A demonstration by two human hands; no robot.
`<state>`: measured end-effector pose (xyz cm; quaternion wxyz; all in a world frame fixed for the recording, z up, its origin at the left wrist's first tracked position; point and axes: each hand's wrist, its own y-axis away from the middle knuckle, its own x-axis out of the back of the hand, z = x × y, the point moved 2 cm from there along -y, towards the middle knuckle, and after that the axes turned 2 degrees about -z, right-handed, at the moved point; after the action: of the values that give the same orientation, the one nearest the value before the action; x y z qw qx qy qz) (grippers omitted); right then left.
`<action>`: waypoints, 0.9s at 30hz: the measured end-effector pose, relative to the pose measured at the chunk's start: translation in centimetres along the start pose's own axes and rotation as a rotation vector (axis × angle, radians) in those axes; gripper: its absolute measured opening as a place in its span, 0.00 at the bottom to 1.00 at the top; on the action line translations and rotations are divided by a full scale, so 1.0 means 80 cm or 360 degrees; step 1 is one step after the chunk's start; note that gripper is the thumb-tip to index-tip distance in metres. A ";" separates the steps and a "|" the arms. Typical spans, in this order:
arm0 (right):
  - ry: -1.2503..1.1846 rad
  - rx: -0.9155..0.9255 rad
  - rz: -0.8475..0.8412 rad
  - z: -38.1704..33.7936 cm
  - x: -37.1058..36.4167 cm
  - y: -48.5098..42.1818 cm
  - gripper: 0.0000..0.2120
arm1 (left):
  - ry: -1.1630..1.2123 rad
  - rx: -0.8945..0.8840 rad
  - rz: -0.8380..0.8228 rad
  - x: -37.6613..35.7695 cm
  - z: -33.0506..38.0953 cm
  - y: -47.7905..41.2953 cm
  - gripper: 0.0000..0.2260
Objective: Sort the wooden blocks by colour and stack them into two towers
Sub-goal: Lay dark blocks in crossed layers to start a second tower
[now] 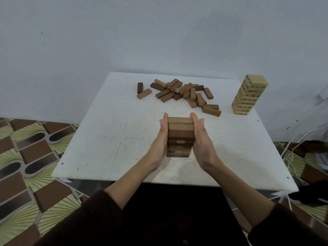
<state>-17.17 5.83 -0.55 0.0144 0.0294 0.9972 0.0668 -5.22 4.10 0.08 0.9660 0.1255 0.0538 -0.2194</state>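
Brown tower (180,134) pressed between flat left hand (162,137) and right hand (200,137), loose blocks (179,93) behind, pale tower (249,95) apart

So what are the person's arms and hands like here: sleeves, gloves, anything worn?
No gloves, rings or watch show on the left hand or the right hand. The forearms are uncovered too. The left sleeve and right sleeve are dark brown and loose, and they end near the elbows.
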 end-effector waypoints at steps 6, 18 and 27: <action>-0.0081 -0.0058 -0.0019 0.004 0.002 0.001 0.27 | -0.0088 -0.0027 -0.0058 -0.001 0.000 0.002 0.35; 0.0297 0.0099 -0.0179 -0.003 0.025 0.001 0.48 | -0.0311 -0.0226 -0.0128 0.038 -0.014 -0.007 0.55; 0.0891 0.0316 -0.0443 -0.035 0.047 -0.020 0.54 | -0.0812 -0.0397 -0.0301 0.053 0.015 -0.027 0.50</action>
<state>-21.14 4.14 1.93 -0.2542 -0.1255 0.9586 -0.0280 -2.32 0.18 0.06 0.9316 -0.0589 -0.1526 -0.3246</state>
